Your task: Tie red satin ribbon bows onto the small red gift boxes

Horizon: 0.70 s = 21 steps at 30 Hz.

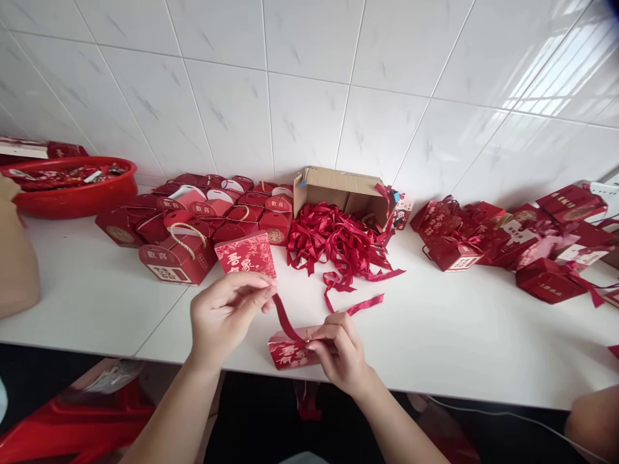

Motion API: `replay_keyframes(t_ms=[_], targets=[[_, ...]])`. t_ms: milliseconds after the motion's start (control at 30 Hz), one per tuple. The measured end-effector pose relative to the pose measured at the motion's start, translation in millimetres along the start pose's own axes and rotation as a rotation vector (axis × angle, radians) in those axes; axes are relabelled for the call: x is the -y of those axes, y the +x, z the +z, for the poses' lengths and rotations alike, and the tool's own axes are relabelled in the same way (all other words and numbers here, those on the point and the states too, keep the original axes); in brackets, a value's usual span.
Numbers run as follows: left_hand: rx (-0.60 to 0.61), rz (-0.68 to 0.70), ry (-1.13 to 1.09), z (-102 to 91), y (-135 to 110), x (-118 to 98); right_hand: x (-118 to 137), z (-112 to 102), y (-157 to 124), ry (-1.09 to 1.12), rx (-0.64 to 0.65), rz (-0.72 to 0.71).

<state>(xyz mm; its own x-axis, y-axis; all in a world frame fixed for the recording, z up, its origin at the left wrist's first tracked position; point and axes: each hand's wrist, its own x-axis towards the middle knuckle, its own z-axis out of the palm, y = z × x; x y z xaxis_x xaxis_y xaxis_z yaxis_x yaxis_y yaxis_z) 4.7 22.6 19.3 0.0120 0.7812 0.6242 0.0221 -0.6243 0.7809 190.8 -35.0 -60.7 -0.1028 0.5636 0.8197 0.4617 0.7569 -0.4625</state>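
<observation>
Left hand: thumb and fingers pinched closed on the upper end of a red ribbon. Right hand: closed in a fingertip pinch on the ribbon's lower end, right at the red gift box; can't tell if it grips the box edge too.

Tips, my read: keep the ribbon flat, no twist, draw it gently, and let the right fingertips steady the joint so the card doesn't crease or slide off the table.

Position: box sits on the table near its front edge, under and just left of the right fingertips, below and right of the left hand. Ribbon spans between both hands.
</observation>
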Motion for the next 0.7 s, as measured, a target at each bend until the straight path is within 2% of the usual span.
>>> replay_keyframes(t_ms=[100, 167, 233, 300, 433, 700], targets=[[0.190, -0.243, 0.034, -7.3, -1.0, 5.3, 3.2, -3.5, 0.7, 0.023, 0.027, -0.006], [0.348, -0.355, 0.019, -12.0, -4.5, 6.2, 5.1, -5.9, 1.8, 0.040, 0.044, -0.018], [0.500, -0.420, 0.022, -13.8, -10.4, 4.6, 6.6, -7.8, 3.3, 0.051, 0.051, -0.032], [0.609, -0.416, 0.068, -12.1, -17.0, 1.6, 8.1, -9.4, 4.8, 0.060, 0.057, -0.047], [0.658, -0.332, 0.164, -2.7, -26.5, -4.0, 11.3, -11.7, 7.3, 0.075, 0.075, -0.082], [0.643, -0.512, -0.039, 5.8, -33.1, -7.0, 15.3, -11.3, 11.5, 0.096, 0.072, -0.097]])
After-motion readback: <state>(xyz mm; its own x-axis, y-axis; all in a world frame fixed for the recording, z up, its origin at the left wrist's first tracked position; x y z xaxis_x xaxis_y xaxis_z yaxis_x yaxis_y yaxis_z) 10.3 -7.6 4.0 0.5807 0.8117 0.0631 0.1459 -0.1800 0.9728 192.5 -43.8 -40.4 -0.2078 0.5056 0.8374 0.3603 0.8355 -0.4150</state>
